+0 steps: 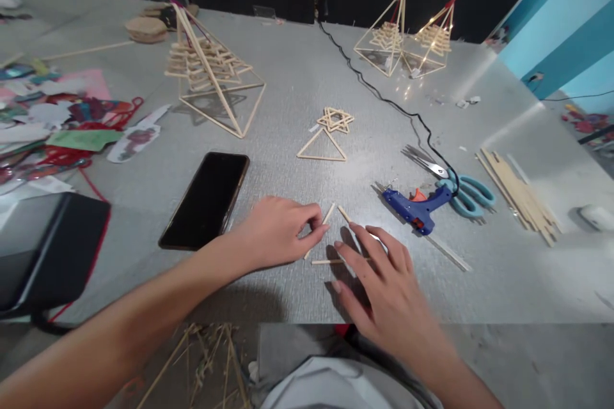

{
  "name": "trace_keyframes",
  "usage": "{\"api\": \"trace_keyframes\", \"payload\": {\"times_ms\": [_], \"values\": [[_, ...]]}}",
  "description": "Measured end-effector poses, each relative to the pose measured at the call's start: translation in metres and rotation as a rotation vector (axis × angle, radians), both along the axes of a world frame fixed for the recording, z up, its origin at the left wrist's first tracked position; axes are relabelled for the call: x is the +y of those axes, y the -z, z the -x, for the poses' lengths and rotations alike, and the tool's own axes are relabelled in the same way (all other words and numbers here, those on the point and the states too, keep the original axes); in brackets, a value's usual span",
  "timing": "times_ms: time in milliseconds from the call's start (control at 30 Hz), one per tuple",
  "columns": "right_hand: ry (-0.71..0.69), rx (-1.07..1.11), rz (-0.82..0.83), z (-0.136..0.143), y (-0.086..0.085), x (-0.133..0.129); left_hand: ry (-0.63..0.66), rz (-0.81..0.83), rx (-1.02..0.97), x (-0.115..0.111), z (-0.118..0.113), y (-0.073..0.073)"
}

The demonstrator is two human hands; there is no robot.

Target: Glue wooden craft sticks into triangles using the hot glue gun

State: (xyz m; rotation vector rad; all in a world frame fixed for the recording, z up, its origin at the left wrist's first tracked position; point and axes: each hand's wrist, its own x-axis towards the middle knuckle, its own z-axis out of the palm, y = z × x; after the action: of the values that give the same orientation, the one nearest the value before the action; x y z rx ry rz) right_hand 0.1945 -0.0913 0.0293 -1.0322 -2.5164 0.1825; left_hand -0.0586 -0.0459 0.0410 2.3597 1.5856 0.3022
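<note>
Three short wooden sticks lie on the table before me in a loose triangle, their ends apart at the top. My left hand [283, 230] has its thumb and forefinger pinched around the left stick [329, 212]. Spread over the other two is my right hand [386, 275]; a fingertip touches the right stick [343, 213], and the bottom stick [326, 262] runs partly under its fingers. Beyond them lie a finished stick triangle [321, 158] and a small star of sticks [336, 120].
A blue glue gun [407, 208] with its black cord and scissors [472, 195] sit right, beside loose sticks [515, 192]. Left are a phone [206, 201], a black device [57, 255] and paper scraps [71, 115]. Stick pyramids [215, 70] stand farther back.
</note>
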Motion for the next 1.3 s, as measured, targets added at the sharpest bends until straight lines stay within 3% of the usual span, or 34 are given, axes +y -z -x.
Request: {"api": "trace_keyframes", "payload": {"times_ms": [567,1300], "values": [[0.015,-0.06,0.047,-0.0008,0.0044,-0.0003,0.078,-0.068,-0.027,-0.0021,-0.0011,0.0068],[0.014,-0.073,0.038,-0.0009,0.0063,0.0005,0.044,-0.03,-0.028,-0.002,-0.003,0.0095]]}}
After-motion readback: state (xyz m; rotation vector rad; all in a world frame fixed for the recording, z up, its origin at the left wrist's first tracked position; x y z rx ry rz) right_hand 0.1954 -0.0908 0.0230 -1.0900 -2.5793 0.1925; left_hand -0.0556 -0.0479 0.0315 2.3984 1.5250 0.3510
